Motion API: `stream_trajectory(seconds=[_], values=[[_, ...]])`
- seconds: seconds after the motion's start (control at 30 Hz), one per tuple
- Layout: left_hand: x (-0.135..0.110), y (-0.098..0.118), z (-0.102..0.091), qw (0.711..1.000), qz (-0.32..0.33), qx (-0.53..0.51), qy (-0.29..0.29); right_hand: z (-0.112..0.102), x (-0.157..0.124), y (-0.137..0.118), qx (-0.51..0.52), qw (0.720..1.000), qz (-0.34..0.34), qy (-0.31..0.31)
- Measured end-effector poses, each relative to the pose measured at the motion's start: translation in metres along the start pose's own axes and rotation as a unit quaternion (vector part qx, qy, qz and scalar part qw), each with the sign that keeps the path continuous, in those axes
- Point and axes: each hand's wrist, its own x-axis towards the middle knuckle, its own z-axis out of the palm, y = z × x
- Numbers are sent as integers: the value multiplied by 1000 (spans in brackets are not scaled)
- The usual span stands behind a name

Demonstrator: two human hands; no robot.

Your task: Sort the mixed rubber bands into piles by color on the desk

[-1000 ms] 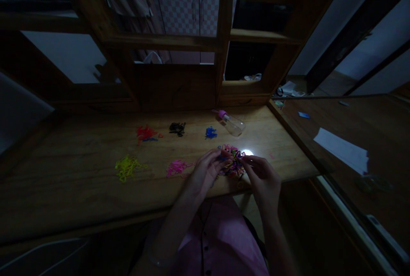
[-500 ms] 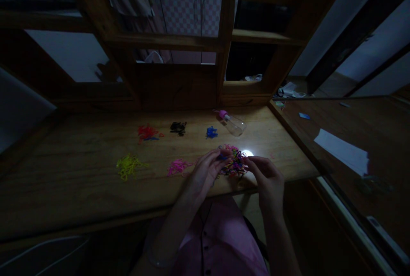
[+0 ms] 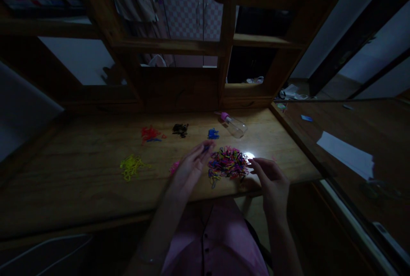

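A mixed heap of small coloured rubber bands lies on the wooden table in front of me. My left hand is raised just left of the heap, a blue rubber band pinched at its fingertips. At the heap's right edge is my right hand, its fingers curled and the thumb near the fingertips; what they hold, if anything, is too dark to make out. Beyond my left fingertips sits a small blue pile. A pink pile is partly hidden behind my left hand.
Further left lie yellow bands, red bands with a blue strand beside them, and black bands. A clear bottle with a pink cap lies behind the heap. Wooden shelving rises at the back; papers lie right.
My left hand has moved left and up away from the heap, carrying the blue band and uncovering more of the heap. My right hand has shifted slightly right.
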Motion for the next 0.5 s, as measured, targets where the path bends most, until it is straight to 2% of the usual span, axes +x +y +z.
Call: stream_trajectory(seconds=[0.13,0.2,0.27,0.37,0.5], values=[[18,70,-35,985,128,-25,111,-7,2,4,-7,1000,-3,11],[26,104,-55,965,213,46,147,-10,4,8,-6,1000,-4,12],[33,131,-73,923,296,177,170,-10,6,10,-5,1000,-7,12],[37,155,-93,906,294,252,171,-9,9,10,-5,1000,-15,9],[35,164,-105,891,277,310,181,-4,9,8,-6,1000,-25,0]])
